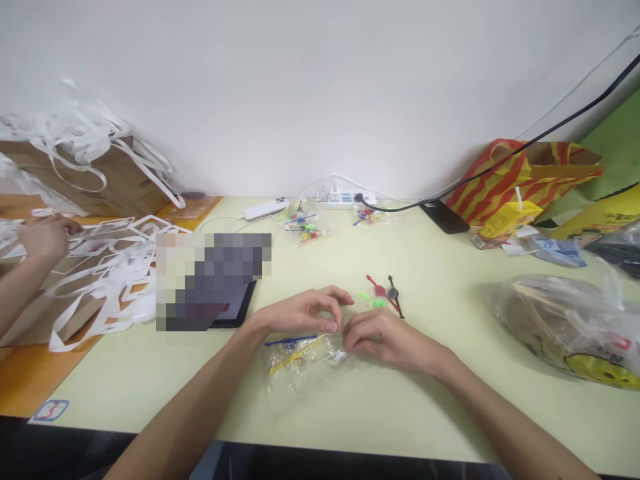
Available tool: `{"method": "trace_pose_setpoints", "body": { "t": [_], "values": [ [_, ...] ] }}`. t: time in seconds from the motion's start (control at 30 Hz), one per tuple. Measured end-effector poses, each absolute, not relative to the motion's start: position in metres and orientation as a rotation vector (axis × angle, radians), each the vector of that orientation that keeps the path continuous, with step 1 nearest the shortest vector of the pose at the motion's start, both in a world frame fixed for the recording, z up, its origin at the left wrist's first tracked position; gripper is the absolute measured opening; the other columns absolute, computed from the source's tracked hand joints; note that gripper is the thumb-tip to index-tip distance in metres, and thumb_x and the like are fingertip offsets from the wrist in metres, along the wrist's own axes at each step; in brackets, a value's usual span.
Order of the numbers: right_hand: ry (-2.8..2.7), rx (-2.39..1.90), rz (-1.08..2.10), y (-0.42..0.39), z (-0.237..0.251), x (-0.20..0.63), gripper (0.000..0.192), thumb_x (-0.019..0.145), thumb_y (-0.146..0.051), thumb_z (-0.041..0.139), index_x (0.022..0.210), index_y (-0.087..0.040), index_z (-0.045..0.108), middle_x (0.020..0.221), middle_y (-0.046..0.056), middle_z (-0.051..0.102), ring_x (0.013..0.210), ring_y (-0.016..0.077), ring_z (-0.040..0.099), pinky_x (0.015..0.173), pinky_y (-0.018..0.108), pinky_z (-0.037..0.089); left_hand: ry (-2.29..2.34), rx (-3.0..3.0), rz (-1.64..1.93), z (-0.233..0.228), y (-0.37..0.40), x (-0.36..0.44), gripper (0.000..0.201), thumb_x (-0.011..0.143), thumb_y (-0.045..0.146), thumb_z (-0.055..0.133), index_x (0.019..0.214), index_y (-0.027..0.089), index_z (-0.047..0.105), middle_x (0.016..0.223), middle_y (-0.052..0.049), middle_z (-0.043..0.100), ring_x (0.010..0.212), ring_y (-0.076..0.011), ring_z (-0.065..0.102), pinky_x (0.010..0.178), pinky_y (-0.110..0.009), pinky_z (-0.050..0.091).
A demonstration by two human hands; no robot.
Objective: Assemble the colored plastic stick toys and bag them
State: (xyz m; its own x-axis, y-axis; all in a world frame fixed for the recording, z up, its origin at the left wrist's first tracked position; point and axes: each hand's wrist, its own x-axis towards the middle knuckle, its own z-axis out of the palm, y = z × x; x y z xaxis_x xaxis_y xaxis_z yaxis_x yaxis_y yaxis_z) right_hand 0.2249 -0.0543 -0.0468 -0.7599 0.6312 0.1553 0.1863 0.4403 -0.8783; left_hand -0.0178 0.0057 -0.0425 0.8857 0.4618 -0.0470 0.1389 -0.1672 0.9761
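My left hand (303, 312) is over the upper part of a clear plastic bag (295, 383). Its thumb and index finger meet in a pinch, while another finger stretches out; what lies between the tips is too small to make out. My right hand (387, 339) is closed beside it, fingers curled at the bag's right edge, their grip hidden. A small white piece (340, 357) shows just below those fingertips. Within the bag's outline lie a blue arrow spinner (291, 342) and a yellow arrow spinner (296, 357). Beyond my right hand rest red (380, 291), black (393, 293) and green (379, 303) arrow spinners.
Bagged spinners (305, 227) lie near a power strip (345, 199) by the wall. A tablet (245, 303), partly blurred, is left. White straps (115, 287) and another person's hand (47, 237) are farther left. A plastic-wrapped package (565, 333), drink carton (505, 223) and phone (445, 217) are right.
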Motion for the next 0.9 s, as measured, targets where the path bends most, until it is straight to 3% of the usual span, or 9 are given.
{"method": "trace_pose_setpoints", "body": {
  "t": [0.3,0.5,0.67,0.73,0.9],
  "values": [
    [-2.21,-0.709,1.041,-0.059,-0.065,0.211,0.021,0.088,-0.002,0.06,0.082,-0.019,0.07,0.085,0.001,0.07,0.08,0.0141,0.064,0.077,0.026,0.048,0.445,1.706,0.296,-0.042,0.005,-0.017,0.02,0.091,0.039,0.069,0.092,0.019,0.072,0.138,-0.01,0.05,0.132,-0.0269,0.049,0.111,-0.04,0.038],
    [-2.157,-0.888,0.863,-0.063,-0.074,0.203,0.019,0.084,-0.015,0.075,0.07,-0.018,0.061,0.066,-0.003,0.059,0.06,0.0117,0.051,0.057,0.023,0.036,0.459,1.664,0.31,-0.043,0.003,-0.015,0.02,0.09,0.039,0.07,0.092,0.019,0.071,0.138,-0.01,0.05,0.132,-0.0272,0.05,0.11,-0.039,0.039],
    [-2.254,-0.791,0.918,-0.061,-0.066,0.208,0.019,0.093,-0.008,0.058,0.08,-0.019,0.067,0.078,-0.001,0.069,0.071,0.0127,0.059,0.069,0.023,0.043,0.475,1.666,0.31,-0.043,0.003,-0.017,0.022,0.09,0.041,0.071,0.091,0.019,0.072,0.138,-0.01,0.05,0.131,-0.0267,0.05,0.106,-0.036,0.042],
    [-2.286,-0.812,0.926,-0.059,-0.062,0.211,0.023,0.094,-0.006,0.053,0.082,-0.019,0.067,0.077,-0.001,0.068,0.069,0.0123,0.059,0.067,0.023,0.043,0.479,1.651,0.306,-0.043,0.003,-0.017,0.022,0.09,0.041,0.07,0.091,0.019,0.072,0.138,-0.011,0.05,0.13,-0.0265,0.051,0.104,-0.035,0.044],
    [-2.255,-0.919,0.888,-0.059,-0.066,0.212,0.015,0.091,-0.011,0.061,0.083,-0.019,0.068,0.073,-0.002,0.069,0.062,0.0117,0.06,0.06,0.023,0.042,0.467,1.643,0.318,-0.043,0.002,-0.016,0.022,0.09,0.041,0.07,0.092,0.019,0.072,0.138,-0.011,0.05,0.132,-0.0273,0.049,0.107,-0.037,0.042]
  ]
}}
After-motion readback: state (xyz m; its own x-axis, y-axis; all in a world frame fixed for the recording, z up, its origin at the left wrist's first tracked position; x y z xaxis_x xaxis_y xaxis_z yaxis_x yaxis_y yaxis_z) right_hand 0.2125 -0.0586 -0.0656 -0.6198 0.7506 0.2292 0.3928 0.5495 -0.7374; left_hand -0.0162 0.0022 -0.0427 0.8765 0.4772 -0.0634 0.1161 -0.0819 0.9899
